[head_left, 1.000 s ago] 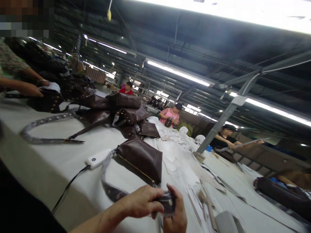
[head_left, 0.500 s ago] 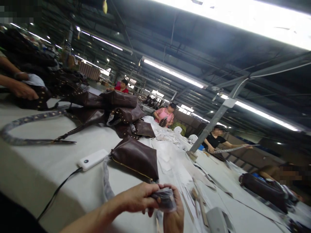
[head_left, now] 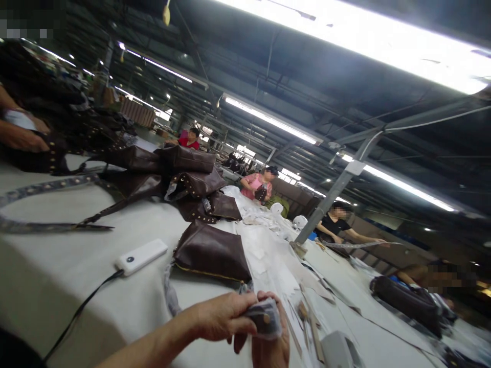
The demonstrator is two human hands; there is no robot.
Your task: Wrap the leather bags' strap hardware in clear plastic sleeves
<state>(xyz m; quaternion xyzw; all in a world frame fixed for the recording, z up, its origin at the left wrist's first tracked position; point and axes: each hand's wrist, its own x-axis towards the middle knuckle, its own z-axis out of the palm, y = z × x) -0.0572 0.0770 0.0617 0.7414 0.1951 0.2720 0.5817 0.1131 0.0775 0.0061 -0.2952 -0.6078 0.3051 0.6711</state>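
My left hand (head_left: 226,318) is closed on a dark bag strap (head_left: 264,318) wrapped in clear plastic film, with a round stud showing near its end. My right hand (head_left: 276,340) curls around the same piece from the other side, its fingers partly hidden behind it. Just beyond my hands a dark brown leather bag (head_left: 210,250) lies on the pale table. Along that bag's left side runs a film-wrapped length of strap (head_left: 171,291), which passes out of sight behind my left forearm.
A white power bank (head_left: 141,257) with a black cable lies to the left. Brown bags (head_left: 187,158) are piled farther back. White sheets, wooden-looking sticks (head_left: 316,332) and a grey-white tape dispenser-like object (head_left: 339,350) lie right. Co-workers' hands (head_left: 28,135) handle a studded piece at far left.
Between my hands the strap end has turned, so its stud faces me more plainly. The whole view has shifted slightly. At far left the co-worker's hands and studded piece appear farther left.
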